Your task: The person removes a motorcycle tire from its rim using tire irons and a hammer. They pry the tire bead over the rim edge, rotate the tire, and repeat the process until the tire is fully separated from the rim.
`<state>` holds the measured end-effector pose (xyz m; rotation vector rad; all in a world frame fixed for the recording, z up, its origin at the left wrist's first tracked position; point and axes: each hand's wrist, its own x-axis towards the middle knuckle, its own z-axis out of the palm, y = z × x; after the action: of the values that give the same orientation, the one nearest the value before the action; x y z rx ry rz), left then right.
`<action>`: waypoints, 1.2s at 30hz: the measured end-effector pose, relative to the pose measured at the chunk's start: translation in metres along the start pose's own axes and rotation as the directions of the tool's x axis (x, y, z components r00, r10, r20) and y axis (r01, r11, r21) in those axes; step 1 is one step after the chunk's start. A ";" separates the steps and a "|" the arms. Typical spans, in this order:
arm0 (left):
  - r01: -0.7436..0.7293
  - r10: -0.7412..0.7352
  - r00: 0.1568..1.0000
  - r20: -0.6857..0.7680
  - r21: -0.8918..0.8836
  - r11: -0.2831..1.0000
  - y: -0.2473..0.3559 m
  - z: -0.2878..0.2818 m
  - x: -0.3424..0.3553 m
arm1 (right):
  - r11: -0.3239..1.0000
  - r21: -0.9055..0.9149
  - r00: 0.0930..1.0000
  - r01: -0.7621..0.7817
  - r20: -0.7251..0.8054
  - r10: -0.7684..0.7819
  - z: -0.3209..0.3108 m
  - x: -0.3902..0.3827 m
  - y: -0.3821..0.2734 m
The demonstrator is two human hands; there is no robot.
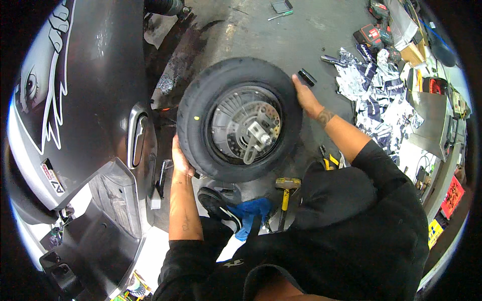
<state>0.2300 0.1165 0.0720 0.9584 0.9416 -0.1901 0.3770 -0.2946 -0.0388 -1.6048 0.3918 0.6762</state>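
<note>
Between my two hands is a scooter wheel (241, 120) with a black tyre, held over the floor with its face turned up toward me. A grey finned hub (226, 124) fills its middle, with a perforated brake disc (271, 118) and a metal axle fitting (258, 135) on top. My left hand (181, 159) is closed on the tyre's lower left side, its fingers partly hidden under the rubber. On the upper right side, my right hand (305, 96) presses against the tread, its fingers partly out of sight. A small yellow mark (197, 118) shows on the sidewall.
A dark scooter body (103, 75) stands close on the left. Below the wheel lie a yellow-handled hammer (285, 199) and a blue cloth (249, 213). To the right are a black cylinder (307, 77), crumpled printed sheets (371, 95) and red-black power tools (372, 35).
</note>
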 end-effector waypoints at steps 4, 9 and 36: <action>-0.074 0.067 0.995 -0.076 -0.096 0.993 -0.025 -0.010 -0.018 | 0.967 -0.066 0.969 0.245 -0.004 -0.246 0.010 0.009 0.032; -0.220 0.199 0.968 -0.154 -0.135 0.966 -0.066 -0.038 -0.046 | 0.939 -0.153 0.951 0.309 0.038 -0.307 0.016 0.005 0.023; -0.428 0.688 0.635 -0.351 0.582 0.691 -0.087 -0.038 -0.027 | 0.392 -0.473 0.368 0.789 0.875 0.314 0.295 0.094 -0.201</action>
<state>0.1455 0.0875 0.0306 1.7784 1.0734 0.4814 0.5130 0.0377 0.0467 -1.8355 -1.4239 1.5056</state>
